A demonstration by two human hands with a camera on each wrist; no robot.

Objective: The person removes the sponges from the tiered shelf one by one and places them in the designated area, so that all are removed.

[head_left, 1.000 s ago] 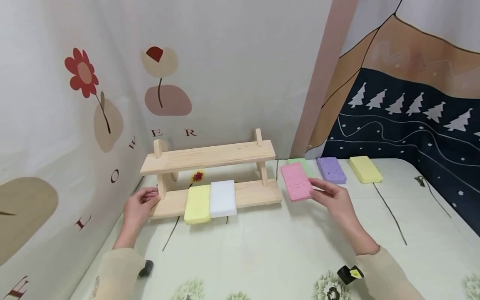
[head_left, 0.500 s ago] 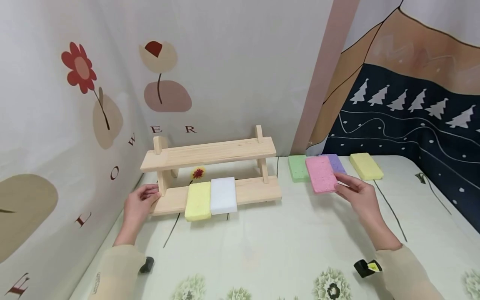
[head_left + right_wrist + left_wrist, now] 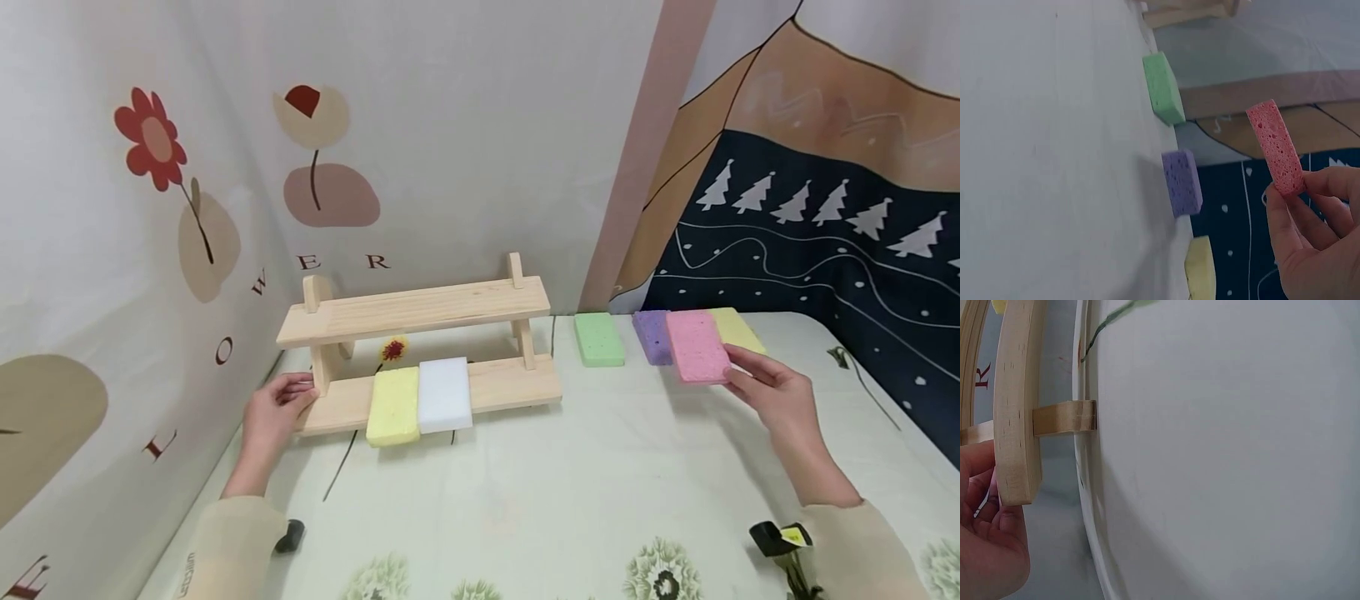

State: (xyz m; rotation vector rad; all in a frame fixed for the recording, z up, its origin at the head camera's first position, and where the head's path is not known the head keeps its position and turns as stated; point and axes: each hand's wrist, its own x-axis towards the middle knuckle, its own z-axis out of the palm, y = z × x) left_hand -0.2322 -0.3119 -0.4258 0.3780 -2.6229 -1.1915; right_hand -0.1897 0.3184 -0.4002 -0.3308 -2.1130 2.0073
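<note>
A pink sponge [image 3: 698, 347] is pinched at its right lower edge by my right hand [image 3: 780, 408]. It is held up off the table, and in the head view it overlaps a purple sponge [image 3: 652, 337] and a yellow sponge [image 3: 735, 330]. The right wrist view shows the thumb and fingers [image 3: 1319, 215] on its lower end. At the left, my left hand [image 3: 272, 421] grips the lower board's left end on a two-tier wooden rack [image 3: 435, 308]. Across that lower board lie another yellow sponge [image 3: 393, 406] and a white sponge [image 3: 444, 393], side by side, overhanging its front edge.
A green sponge [image 3: 599, 339] lies on the table between the rack and the purple sponge. A pale flower-printed cloth [image 3: 525, 492] covers the table. Printed curtains [image 3: 465, 150] stand behind and at the left.
My right hand has carried the pink sponge to the right, from over the green sponge past the purple one to beside the yellow one. The left hand and rack stay put.
</note>
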